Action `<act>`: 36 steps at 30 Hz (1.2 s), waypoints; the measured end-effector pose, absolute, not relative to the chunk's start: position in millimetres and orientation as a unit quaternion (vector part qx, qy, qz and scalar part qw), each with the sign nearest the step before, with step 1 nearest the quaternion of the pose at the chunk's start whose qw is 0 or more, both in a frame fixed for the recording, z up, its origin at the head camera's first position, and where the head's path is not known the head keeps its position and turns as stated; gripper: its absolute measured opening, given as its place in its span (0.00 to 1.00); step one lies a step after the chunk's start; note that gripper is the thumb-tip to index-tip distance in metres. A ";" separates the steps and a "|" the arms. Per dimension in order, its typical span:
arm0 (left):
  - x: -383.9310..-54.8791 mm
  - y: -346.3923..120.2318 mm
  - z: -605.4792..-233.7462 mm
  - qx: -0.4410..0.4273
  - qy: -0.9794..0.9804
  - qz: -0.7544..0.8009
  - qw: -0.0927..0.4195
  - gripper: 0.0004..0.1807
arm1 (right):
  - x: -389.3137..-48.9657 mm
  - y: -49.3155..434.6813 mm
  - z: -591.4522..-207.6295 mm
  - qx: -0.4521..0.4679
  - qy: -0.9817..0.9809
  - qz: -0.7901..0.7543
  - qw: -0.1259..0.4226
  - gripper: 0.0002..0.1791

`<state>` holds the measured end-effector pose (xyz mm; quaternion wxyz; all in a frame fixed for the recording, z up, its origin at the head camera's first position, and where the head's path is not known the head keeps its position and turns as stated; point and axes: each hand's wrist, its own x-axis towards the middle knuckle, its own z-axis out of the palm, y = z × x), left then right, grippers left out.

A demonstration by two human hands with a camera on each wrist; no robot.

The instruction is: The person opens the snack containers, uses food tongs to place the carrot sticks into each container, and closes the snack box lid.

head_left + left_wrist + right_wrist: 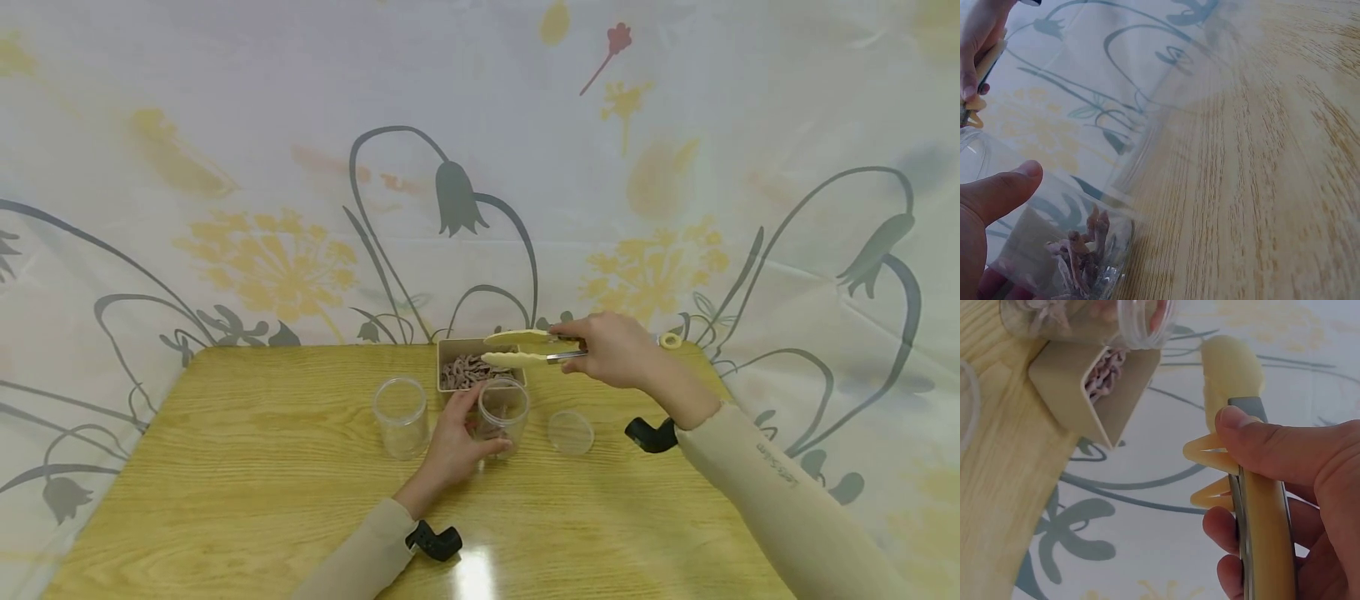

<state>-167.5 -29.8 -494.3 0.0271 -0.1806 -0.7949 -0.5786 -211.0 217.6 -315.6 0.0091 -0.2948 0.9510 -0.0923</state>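
Observation:
My left hand (453,446) grips a clear jar (504,408) from its left side, thumb across the front. Several brownish-purple strips (1082,253) lie at the bottom of that jar in the left wrist view. Held in my right hand (615,348) is a pair of tongs (517,360) with yellow tips and metal arms. The tips stand a little apart over the box, with nothing seen between them. Behind the jar, a beige box (442,358) holds many more of the strips (463,372). The jar partly hides the box's front.
Another clear jar (401,421), without a lid, stands left of the held one. A round clear lid (572,432) lies on the wooden table (247,467) to the right. A flower-printed cloth (300,167) hangs behind the table's back edge.

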 end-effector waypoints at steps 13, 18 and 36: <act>-168.2 -29.4 -494.2 -0.173 -0.793 -0.583 0.021 0.52 | -238.7 218.9 -362.1 -0.250 0.954 -0.164 0.034 0.32; -169.9 -31.4 -493.0 -0.182 -0.795 -0.579 0.013 0.52 | -247.7 216.0 -376.8 -0.238 0.958 -0.150 0.053 0.32; -173.2 -31.9 -479.9 -0.245 -0.796 -0.553 -0.006 0.49 | -250.1 191.4 -381.7 -0.264 0.954 -0.122 0.076 0.34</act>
